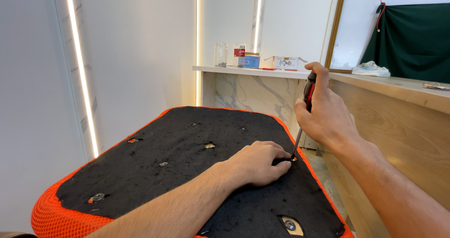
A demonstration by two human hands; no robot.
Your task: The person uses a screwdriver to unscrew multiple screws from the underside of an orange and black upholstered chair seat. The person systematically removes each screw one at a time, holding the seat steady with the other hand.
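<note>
An upturned chair seat (154, 172) lies before me, its underside covered in black fabric with orange mesh around the rim. My right hand (328, 113) grips a screwdriver (304, 111) with a red and black handle, held nearly upright, its tip at a hole near the seat's right edge. My left hand (260, 162) rests on the black fabric with its fingertips pinched at the screwdriver's tip. Several screw holes (209, 145) and metal fittings (98, 197) dot the underside.
A marble-fronted shelf (248, 70) at the back carries glass jars (221, 55) and small boxes (286, 62). A wooden counter (398, 85) runs along the right, with a white cloth (371, 69) and a dark green curtain (412, 41) behind. White wall at left.
</note>
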